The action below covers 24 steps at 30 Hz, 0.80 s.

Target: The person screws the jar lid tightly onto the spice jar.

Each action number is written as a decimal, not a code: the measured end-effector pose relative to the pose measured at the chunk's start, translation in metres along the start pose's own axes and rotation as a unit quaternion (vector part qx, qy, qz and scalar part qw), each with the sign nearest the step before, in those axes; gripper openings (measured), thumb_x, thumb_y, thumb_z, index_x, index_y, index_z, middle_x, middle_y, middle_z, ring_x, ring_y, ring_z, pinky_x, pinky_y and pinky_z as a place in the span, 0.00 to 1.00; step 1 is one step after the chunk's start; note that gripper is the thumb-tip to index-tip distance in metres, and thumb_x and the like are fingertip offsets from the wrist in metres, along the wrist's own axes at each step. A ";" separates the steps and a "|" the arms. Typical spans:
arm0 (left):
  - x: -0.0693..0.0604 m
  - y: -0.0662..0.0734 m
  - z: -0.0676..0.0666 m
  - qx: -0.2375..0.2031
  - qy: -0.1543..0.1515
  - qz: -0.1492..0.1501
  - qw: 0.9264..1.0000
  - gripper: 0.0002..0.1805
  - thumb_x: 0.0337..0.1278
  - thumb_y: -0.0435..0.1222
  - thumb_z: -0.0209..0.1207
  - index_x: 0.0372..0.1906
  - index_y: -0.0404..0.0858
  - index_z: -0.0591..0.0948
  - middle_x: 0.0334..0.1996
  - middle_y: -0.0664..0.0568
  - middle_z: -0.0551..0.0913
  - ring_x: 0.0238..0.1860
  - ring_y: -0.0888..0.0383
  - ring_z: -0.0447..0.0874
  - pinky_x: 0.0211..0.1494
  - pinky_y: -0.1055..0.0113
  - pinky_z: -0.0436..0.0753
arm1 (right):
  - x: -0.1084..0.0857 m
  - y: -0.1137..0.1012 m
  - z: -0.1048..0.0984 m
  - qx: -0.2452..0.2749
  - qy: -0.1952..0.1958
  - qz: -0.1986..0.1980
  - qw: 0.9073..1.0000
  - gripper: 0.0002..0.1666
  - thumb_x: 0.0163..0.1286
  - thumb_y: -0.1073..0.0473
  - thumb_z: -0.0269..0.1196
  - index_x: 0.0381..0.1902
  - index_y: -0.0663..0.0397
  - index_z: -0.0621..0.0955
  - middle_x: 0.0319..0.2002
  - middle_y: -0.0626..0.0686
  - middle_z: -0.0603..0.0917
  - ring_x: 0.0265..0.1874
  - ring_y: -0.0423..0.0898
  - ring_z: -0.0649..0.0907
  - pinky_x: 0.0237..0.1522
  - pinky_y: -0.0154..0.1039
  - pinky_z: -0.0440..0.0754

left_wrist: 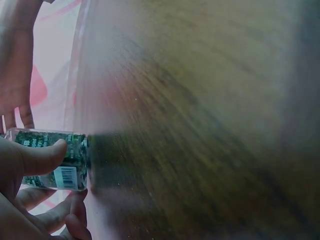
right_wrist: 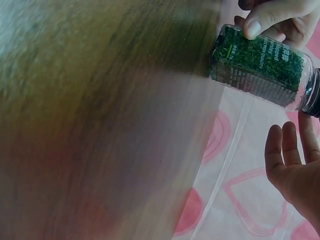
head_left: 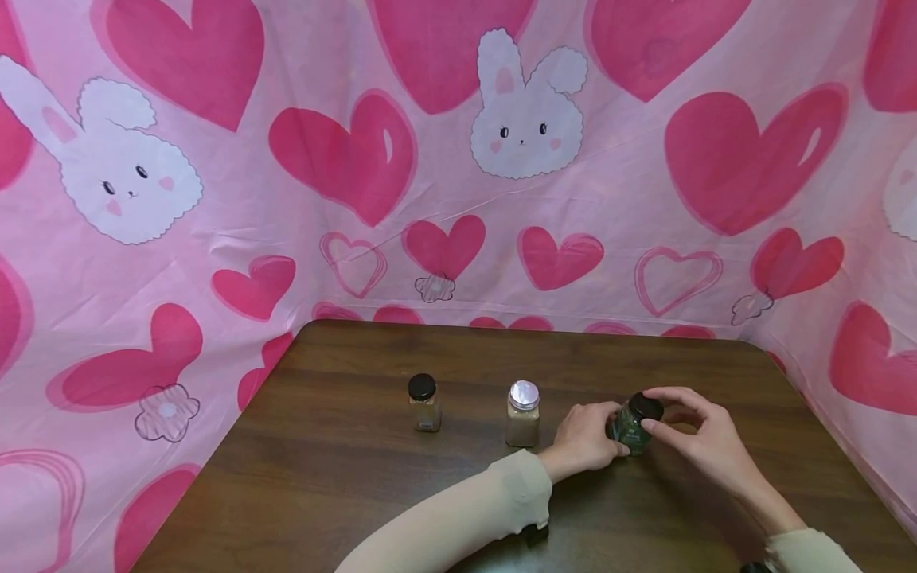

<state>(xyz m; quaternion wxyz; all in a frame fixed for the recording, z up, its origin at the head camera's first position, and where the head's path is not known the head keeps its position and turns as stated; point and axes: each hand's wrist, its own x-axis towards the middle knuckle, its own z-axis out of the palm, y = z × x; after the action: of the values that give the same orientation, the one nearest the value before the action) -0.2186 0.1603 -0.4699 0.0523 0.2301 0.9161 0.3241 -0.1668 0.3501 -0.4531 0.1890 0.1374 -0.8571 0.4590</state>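
A clear jar of chopped green herb [head_left: 630,436] stands at the right part of the table, tilted slightly in the head view. My left hand [head_left: 583,439] grips its body, the thumb lying across the label side in both wrist views. My right hand [head_left: 709,442] pinches the jar's black lid [head_left: 648,406] between thumb and forefinger, its other fingers held off the glass. The lid sits on the jar's neck in the right wrist view. Left of my hands is a square jar with a silvery white lid [head_left: 523,422], holding something beige.
Farther left stands a small jar with a black lid [head_left: 425,407] and tan contents. All of it rests on a dark wooden table [head_left: 344,469]. A pink cloth [head_left: 444,183] with hearts and rabbits hangs round the back and sides.
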 end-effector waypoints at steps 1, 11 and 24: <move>0.000 0.000 0.000 0.000 0.000 0.000 1.000 0.28 0.51 0.42 0.81 0.59 0.54 0.86 0.40 0.67 0.86 0.42 0.68 0.79 0.47 0.69 0.78 | 0.000 0.000 0.000 -0.004 0.002 -0.001 1.000 0.24 0.64 0.68 0.76 0.58 0.56 0.85 0.50 0.46 0.85 0.36 0.42 0.86 0.39 0.32 0.83; -0.003 0.000 -0.002 0.000 0.003 0.003 1.000 0.27 0.52 0.42 0.81 0.59 0.53 0.86 0.40 0.66 0.86 0.41 0.67 0.79 0.46 0.69 0.77 | -0.001 0.000 0.004 -0.027 0.025 0.004 0.999 0.25 0.60 0.66 0.80 0.55 0.53 0.86 0.46 0.47 0.85 0.36 0.40 0.85 0.38 0.30 0.82; -0.002 -0.001 0.000 0.005 0.004 0.004 1.000 0.28 0.51 0.42 0.81 0.59 0.54 0.86 0.40 0.67 0.86 0.41 0.68 0.79 0.46 0.69 0.77 | 0.001 0.004 -0.013 0.052 -0.045 -0.020 0.997 0.31 0.69 0.74 0.69 0.69 0.62 0.78 0.63 0.38 0.82 0.50 0.39 0.84 0.46 0.29 0.81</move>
<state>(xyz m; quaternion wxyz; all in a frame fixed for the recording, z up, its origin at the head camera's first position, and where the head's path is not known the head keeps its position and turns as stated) -0.2175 0.1586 -0.4703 0.0465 0.2324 0.9173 0.3201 -0.1670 0.3626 -0.4489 0.1522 0.1845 -0.8367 0.4927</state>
